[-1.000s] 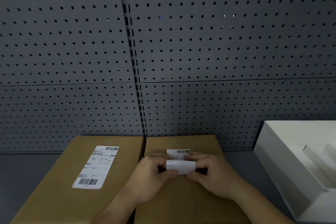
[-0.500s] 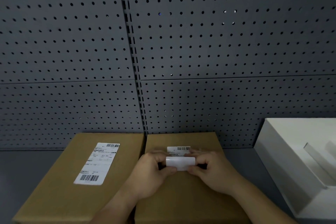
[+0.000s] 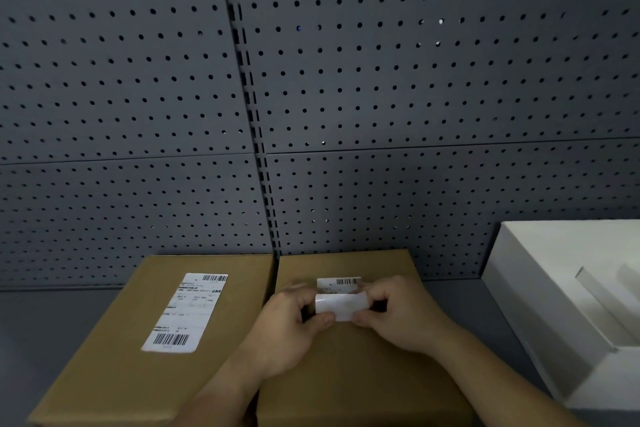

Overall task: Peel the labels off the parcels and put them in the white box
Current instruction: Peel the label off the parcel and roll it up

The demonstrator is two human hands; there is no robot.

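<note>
- Hands meet over the right parcel (image 3: 363, 357): left hand (image 3: 287, 329) and right hand (image 3: 401, 315) each pinch an end of the curled-back label (image 3: 341, 303) between thumb and fingers.
- Label's free part is rolled toward the person, blank side showing; its far strip with a barcode lies flat on the cardboard at 12 o'clock from the hands.
- Left parcel (image 3: 114, 374), touching the right one at 9 o'clock, carries a whole label (image 3: 185, 312).
- White box (image 3: 540, 333) sits open at 3 o'clock, apart from the parcels.
- Grey pegboard (image 3: 311, 97) stands behind everything.
</note>
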